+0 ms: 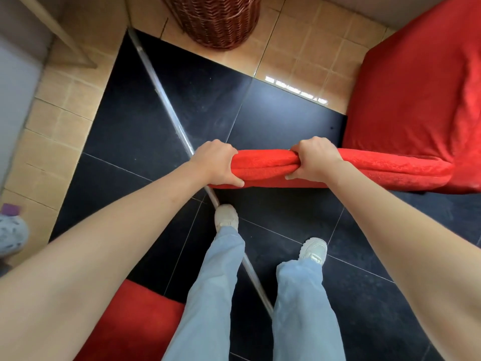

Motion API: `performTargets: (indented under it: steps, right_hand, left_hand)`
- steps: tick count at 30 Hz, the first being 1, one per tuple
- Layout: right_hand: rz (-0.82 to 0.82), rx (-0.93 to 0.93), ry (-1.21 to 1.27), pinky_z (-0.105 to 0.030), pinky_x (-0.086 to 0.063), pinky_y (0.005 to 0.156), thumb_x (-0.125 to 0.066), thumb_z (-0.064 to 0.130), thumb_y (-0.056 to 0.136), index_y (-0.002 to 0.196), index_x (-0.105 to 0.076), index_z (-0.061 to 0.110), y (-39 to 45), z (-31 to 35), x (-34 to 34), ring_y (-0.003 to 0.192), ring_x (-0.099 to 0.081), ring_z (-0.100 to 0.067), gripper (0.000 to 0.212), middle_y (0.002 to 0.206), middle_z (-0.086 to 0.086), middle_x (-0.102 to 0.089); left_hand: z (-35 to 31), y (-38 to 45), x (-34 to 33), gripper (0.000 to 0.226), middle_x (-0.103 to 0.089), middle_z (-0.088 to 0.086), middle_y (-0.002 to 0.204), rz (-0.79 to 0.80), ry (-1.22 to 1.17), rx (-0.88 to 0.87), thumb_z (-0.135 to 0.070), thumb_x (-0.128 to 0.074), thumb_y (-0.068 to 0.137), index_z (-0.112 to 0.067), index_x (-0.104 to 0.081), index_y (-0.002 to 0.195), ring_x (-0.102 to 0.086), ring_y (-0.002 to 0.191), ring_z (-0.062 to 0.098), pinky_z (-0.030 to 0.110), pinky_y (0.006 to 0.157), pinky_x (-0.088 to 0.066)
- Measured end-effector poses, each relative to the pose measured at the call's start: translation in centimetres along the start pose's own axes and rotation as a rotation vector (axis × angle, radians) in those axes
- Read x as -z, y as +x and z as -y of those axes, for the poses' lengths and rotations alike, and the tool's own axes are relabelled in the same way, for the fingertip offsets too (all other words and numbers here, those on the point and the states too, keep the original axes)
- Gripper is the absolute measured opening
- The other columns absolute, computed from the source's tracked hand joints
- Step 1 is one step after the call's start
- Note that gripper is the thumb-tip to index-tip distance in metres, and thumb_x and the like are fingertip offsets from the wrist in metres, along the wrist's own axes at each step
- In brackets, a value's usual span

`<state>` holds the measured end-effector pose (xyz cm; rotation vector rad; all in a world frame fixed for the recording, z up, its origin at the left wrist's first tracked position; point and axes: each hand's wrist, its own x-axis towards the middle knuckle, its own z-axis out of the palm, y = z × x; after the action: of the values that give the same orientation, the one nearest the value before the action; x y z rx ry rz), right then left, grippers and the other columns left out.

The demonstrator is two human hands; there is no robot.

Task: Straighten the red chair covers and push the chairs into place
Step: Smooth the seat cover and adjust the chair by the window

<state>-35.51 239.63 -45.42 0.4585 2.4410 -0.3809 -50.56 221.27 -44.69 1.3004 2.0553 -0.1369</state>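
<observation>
Over the black tile floor [145,121], the chair back [268,165] lies horizontally at frame centre; left hand [217,165] grips its left end, right hand [316,162] mid-span, fingers curled round it.

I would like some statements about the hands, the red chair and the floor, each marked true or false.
1. Both hands, left hand and right hand, grip the top of the red chair back. True.
2. The wicker basket stands on the chair seat. False: it stands on the tan floor tiles.
3. The left hand holds the metal pole. False: the pole lies on the floor.
4. The person wears light shoes. True.
</observation>
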Motion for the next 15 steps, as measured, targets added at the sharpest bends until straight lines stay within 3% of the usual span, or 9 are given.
performTargets:
  steps: [2,5,9,15]
  right_hand:
    - [-0.024,0.000,0.012,-0.034,-0.047,0.070,-0.076,0.058,0.068,0.097,-0.069,0.018,-1.0,-0.8,1.1,0.085,-0.063,-0.031,0.049,0.087,-0.006,-0.068]
    - [-0.061,0.011,0.042,-0.032,-0.047,0.067,-0.077,0.058,0.066,0.090,-0.067,0.019,-2.7,-2.3,2.7,0.083,-0.063,-0.031,0.047,0.082,-0.004,-0.066]
    - [-0.109,0.032,0.083,-0.030,-0.042,0.064,-0.077,0.058,0.065,0.079,-0.061,0.023,-5.9,-4.5,4.6,0.081,-0.062,-0.029,0.042,0.072,-0.001,-0.059]
    - [-0.232,0.027,0.258,-0.029,-0.036,0.063,-0.081,0.052,0.062,0.069,-0.050,0.028,-12.5,-8.4,6.5,0.081,-0.062,-0.028,0.040,0.069,0.003,-0.056]
  left_hand:
    - [-1.2,-0.5,1.8,0.050,-0.051,-0.007,0.065,0.006,0.013,0.003,-0.065,-0.072,0.066,-0.020,-0.051,0.074,-0.054,0.069,0.020,0.032,0.063,-0.043]
    - [-3.5,-1.2,4.3,0.050,-0.056,-0.005,0.066,0.007,0.043,0.002,-0.065,-0.071,0.066,-0.018,-0.057,0.071,-0.056,0.065,0.018,0.034,0.064,-0.050]
    - [-7.3,-2.6,7.4,0.048,-0.052,-0.008,0.061,-0.015,0.084,0.021,-0.065,-0.072,0.063,-0.025,-0.045,0.060,-0.053,0.060,0.015,0.030,0.058,-0.045]
    - [-14.9,-5.4,11.6,0.047,-0.055,-0.006,0.061,-0.041,0.128,0.078,-0.062,-0.075,0.059,-0.022,-0.050,0.059,-0.055,0.062,0.016,0.031,0.058,-0.048]
